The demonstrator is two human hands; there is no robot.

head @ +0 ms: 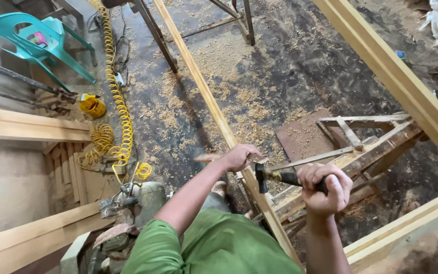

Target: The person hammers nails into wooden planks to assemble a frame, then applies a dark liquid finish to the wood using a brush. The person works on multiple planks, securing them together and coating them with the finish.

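The right hand [325, 189] is fisted round the handle of a dark-headed hammer [275, 177], its head poised just beside the long pale wooden strip [214, 109] slanting over the sawdust-strewn floor [259, 86]. The left hand [239, 156] curls onto the strip, apparently steadying it; whatever its fingers pinch is blurred. The strip's lower end is hidden behind the green shirt [219, 243].
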